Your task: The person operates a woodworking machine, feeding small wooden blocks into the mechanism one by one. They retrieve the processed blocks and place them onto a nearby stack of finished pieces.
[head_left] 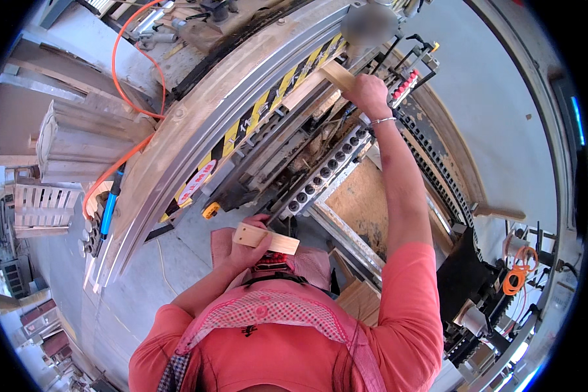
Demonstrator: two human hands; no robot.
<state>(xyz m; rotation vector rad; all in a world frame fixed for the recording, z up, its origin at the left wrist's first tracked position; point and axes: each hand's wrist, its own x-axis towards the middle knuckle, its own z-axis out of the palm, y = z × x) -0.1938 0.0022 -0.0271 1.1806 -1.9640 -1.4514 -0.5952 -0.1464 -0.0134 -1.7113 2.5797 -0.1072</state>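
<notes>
My left hand (247,253) is low, close to my apron, with its fingers wrapped round a short pale wooden block (276,242). Small dark holes show near that block's left end. Stretched far forward, my right hand (368,95) grips the end of another flat wooden piece (338,74) over the far part of a machine. Just left of it, a pale wooden strip (304,90) lies along the machine beside a yellow-and-black striped guard (261,108). My right fingertips are partly hidden behind the hand.
Along the machine runs a row of round black knobs (332,164). Red buttons (405,85) sit at its far right. A brown board (359,202) lies right of the knobs. An orange hose (115,62) crosses the left side, near a blue-handled air tool (110,208) and stacked wood (88,144).
</notes>
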